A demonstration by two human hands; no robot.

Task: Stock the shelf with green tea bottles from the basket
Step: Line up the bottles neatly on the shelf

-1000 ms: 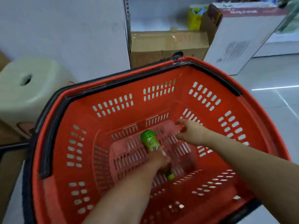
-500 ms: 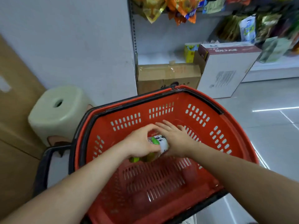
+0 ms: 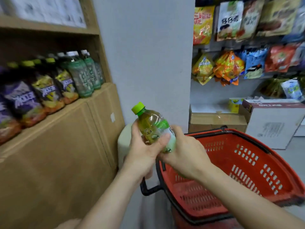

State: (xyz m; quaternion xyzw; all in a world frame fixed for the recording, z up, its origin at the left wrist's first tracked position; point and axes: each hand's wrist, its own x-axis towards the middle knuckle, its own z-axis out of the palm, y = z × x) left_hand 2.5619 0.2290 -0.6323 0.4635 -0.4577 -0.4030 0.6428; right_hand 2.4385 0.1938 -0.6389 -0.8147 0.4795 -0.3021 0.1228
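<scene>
Between the basket [image 3: 257, 164] and the shelf [image 3: 74, 104], I have the green tea bottle [image 3: 152, 128] clamped in my 2 hands, left hand [image 3: 143, 151] round its body and right hand [image 3: 184, 149] cupping the base. It leans cap-first toward the shelf, which I judge makes it ready for placing there.

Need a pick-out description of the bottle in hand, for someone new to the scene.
Start at the red basket, lower right. Just above its left rim, the left hand and right hand grip one small, tilted, lime-capped bottle. Unlike the darker shelf bottles at left, it shows clear yellow-green liquid and is the only one held.
</scene>
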